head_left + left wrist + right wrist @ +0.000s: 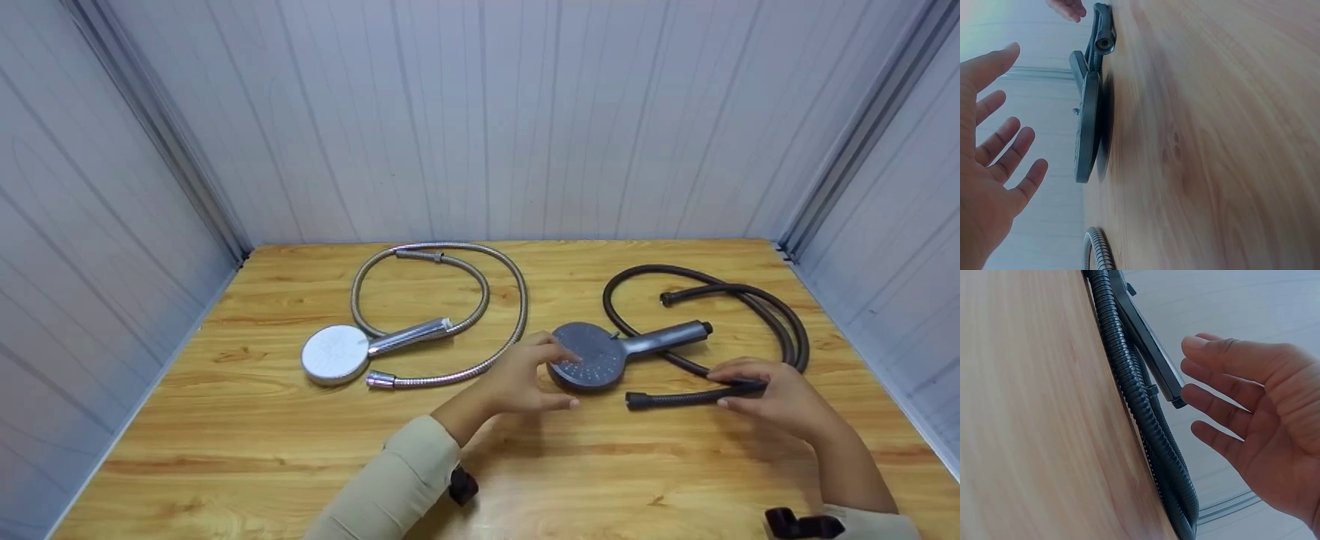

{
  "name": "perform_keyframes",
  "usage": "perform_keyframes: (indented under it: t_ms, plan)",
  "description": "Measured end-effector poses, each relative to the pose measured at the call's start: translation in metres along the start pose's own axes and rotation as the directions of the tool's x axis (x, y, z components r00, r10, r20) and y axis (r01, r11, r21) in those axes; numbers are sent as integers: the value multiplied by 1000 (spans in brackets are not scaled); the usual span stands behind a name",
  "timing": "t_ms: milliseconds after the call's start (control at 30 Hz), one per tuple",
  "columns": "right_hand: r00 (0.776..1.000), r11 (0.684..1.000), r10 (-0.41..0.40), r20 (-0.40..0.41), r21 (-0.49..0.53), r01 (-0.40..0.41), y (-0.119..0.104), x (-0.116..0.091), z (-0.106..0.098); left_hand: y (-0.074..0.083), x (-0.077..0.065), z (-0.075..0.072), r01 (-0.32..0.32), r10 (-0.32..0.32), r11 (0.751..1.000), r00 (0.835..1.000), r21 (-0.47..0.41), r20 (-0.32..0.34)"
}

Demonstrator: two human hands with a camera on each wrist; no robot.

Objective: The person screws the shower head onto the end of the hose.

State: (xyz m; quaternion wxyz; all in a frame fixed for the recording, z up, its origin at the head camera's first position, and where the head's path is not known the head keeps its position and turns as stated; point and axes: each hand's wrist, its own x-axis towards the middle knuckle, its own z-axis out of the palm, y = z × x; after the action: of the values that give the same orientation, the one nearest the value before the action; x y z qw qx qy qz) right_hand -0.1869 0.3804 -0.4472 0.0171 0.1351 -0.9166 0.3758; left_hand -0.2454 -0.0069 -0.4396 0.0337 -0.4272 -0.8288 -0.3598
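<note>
A dark grey shower head (pixel 589 358) lies face up on the wooden table, its handle pointing right. My left hand (pixel 523 377) hovers by its round face with thumb and fingers spread; the left wrist view shows a gap between them. A black shower hose (pixel 796 337) lies coiled behind and right of that head, one end fitting (pixel 639 401) toward the front. My right hand (pixel 772 397) is held over the hose's front stretch, fingers extended and holding nothing; in the right wrist view the fingertips are apart from the black hose (pixel 1129 377).
Left on the table lies a chrome shower head (pixel 335 355) with a white face. A silver metal hose (pixel 523 292) loops behind it, its cone-shaped end (pixel 380 380) near the front. Pale panel walls (pixel 480 120) stand at the back and both sides of the table (pixel 247 450).
</note>
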Motion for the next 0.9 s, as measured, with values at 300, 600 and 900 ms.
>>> perform_keyframes:
  t_ms: [300, 600, 900]
  plan:
    - [1000, 1000, -28, 7, 6, 28, 1, 1, 3, 0, 8, 11, -21, 21, 999, 1000, -43, 2]
    - [998, 999, -45, 39, 4, 45, 1, 4, 5, 0, 15, 18, -63, 63, 993, 998, -102, -2]
    - [993, 992, -113, 35, 55, 111, 5, 6, 10, 1, 25, 27, -41, 42, 998, 999, -46, 6]
